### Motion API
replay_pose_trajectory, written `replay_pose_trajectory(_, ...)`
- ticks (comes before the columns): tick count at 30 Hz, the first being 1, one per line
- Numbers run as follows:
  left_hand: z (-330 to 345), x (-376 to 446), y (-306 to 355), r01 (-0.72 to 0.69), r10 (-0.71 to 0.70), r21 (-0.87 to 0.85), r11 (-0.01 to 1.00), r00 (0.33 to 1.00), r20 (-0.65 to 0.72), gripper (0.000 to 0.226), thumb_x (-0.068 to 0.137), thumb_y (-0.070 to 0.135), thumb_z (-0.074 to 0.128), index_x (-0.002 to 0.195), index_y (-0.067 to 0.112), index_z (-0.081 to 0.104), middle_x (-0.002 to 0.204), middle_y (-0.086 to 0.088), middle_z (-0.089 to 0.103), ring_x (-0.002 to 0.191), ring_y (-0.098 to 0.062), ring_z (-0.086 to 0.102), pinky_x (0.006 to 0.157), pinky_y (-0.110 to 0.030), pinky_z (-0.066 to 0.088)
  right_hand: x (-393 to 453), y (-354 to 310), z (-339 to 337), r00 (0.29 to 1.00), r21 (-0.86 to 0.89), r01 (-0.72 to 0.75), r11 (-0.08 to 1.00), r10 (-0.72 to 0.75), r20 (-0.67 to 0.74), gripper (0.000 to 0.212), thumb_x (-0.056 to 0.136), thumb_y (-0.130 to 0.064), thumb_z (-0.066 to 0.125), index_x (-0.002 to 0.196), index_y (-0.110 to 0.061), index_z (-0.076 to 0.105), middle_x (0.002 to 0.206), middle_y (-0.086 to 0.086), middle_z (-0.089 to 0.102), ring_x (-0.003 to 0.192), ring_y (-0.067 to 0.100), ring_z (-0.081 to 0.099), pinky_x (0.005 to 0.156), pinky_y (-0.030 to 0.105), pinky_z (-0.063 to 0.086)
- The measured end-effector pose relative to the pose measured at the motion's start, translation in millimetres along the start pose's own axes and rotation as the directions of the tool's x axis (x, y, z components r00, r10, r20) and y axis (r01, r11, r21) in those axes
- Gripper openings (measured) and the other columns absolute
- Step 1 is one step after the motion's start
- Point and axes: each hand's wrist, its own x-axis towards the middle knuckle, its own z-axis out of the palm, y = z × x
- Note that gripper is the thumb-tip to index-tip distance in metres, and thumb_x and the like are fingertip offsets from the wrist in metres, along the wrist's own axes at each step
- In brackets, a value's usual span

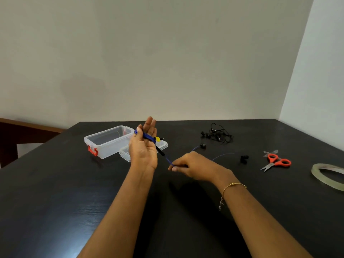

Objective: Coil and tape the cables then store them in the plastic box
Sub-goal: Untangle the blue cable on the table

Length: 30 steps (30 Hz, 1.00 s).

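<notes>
My left hand (144, 146) is raised over the table with its fingers straight, and a blue earphone cable (147, 136) is wound several times across the palm, a yellow plug showing at its right edge. The cable's free part runs down and right to my right hand (191, 165), which pinches it between thumb and fingertips. Past that hand the thin blue strands end in two black earbuds (244, 159) lying on the table. The clear plastic box (107, 144) with red clasps stands open behind my left hand, its lid (125, 153) beside it.
A tangled black earphone cable (218, 135) lies at the back of the dark table (55, 202). Orange-handled scissors (277, 162) and a cut strip of tape (270, 152) lie at the right, with a roll of clear tape (327, 175) near the right edge.
</notes>
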Motion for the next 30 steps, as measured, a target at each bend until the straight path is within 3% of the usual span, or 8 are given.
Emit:
replay_pose_trajectory(3, -1, -2, -8, -0.169, 0.166, 0.422, 0.891, 0.985, 0.046, 0.026, 0.101, 0.014, 0.028, 0.084, 0.018, 0.048, 0.107, -0.008, 0.064, 0.109, -0.021, 0.059, 0.103, -0.03, 0.04, -3, -3, -7, 0.991, -0.047, 0.063, 0.997, -0.068, -0.119, 0.029, 0.094, -0.024, 0.05, 0.118, -0.014, 0.062, 0.111, 0.005, 0.066, 0.082, 0.006, 0.057, 0.077, 0.023, 0.045)
replay_pose_trajectory(5, -5, -5, -14, -0.343, 0.247, 0.704, 0.622, 0.939, 0.24, 0.026, 0.1, 0.015, 0.033, 0.083, 0.023, 0.051, 0.104, -0.002, 0.065, 0.098, -0.015, 0.058, 0.094, -0.024, 0.041, -5, -3, -12, 0.966, -0.101, 0.085, 0.991, -0.107, -0.235, 0.025, 0.094, -0.019, 0.05, 0.112, -0.009, 0.064, 0.104, 0.008, 0.065, 0.091, 0.018, 0.057, 0.082, 0.032, 0.046)
replay_pose_trajectory(8, -10, -9, -21, -0.491, 0.079, 0.833, 0.255, 0.869, 0.488, 0.021, 0.098, 0.011, 0.038, 0.082, 0.017, 0.051, 0.086, 0.004, 0.062, 0.075, -0.004, 0.053, 0.07, -0.01, 0.041, -7, 1, -17, 0.892, -0.14, 0.121, 0.983, -0.17, -0.42, 0.019, 0.093, -0.015, 0.049, 0.1, -0.004, 0.064, 0.089, 0.007, 0.056, 0.079, 0.019, 0.053, 0.074, 0.035, 0.045)
replay_pose_trajectory(11, -10, -15, -25, -0.492, -0.113, 0.85, 0.189, 0.849, 0.517, 0.02, 0.097, 0.01, 0.04, 0.082, 0.005, 0.053, 0.069, 0.002, 0.056, 0.062, 0.0, 0.051, 0.057, -0.013, 0.039, -10, 8, -23, 0.81, -0.183, 0.116, 0.976, -0.2, -0.551, 0.017, 0.093, -0.015, 0.05, 0.095, -0.005, 0.064, 0.088, 0.006, 0.054, 0.075, 0.015, 0.051, 0.07, 0.03, 0.043)
replay_pose_trajectory(13, -8, -19, -24, -0.445, -0.235, 0.88, 0.17, 0.848, 0.474, 0.023, 0.096, 0.013, 0.041, 0.086, 0.0, 0.056, 0.067, -0.001, 0.061, 0.069, -0.019, 0.057, 0.065, -0.026, 0.044, -12, 13, -27, 0.743, -0.177, 0.116, 0.977, -0.204, -0.638, 0.016, 0.092, -0.013, 0.051, 0.093, -0.005, 0.065, 0.087, 0.006, 0.055, 0.073, 0.012, 0.05, 0.068, 0.029, 0.042)
replay_pose_trajectory(17, 0, -28, -21, -0.314, -0.484, 0.926, 0.211, 0.789, 0.378, 0.023, 0.095, 0.018, 0.044, 0.078, 0.009, 0.056, 0.057, -0.002, 0.055, 0.059, -0.018, 0.06, 0.072, -0.03, 0.048, -13, 17, -32, 0.646, -0.105, 0.125, 0.987, -0.161, -0.746, 0.015, 0.09, -0.005, 0.051, 0.093, 0.0, 0.066, 0.088, 0.009, 0.056, 0.075, 0.008, 0.049, 0.066, 0.01, 0.037)
replay_pose_trajectory(22, 6, -35, -17, -0.011, -0.641, 0.85, 0.527, 0.651, 0.406, 0.028, 0.097, 0.015, 0.037, 0.076, 0.008, 0.053, 0.042, 0.004, 0.038, 0.041, -0.011, 0.045, 0.089, -0.039, 0.053, -8, 27, -26, 0.579, 0.014, 0.128, 0.992, -0.063, -0.813, 0.016, 0.091, -0.008, 0.052, 0.092, -0.001, 0.067, 0.081, -0.004, 0.049, 0.065, -0.002, 0.045, 0.063, 0.005, 0.036)
replay_pose_trajectory(30, 8, -25, -9, 0.303, -0.396, 0.285, 0.909, 0.841, 0.368, 0.031, 0.099, 0.02, 0.031, 0.077, 0.01, 0.05, 0.044, 0.005, 0.044, 0.046, -0.008, 0.054, 0.076, -0.029, 0.057, -2, 30, -8, 0.791, 0.027, 0.065, 0.998, -0.035, -0.611, 0.021, 0.093, -0.019, 0.052, 0.099, -0.005, 0.067, 0.08, 0.003, 0.052, 0.074, 0.015, 0.051, 0.068, 0.032, 0.043)
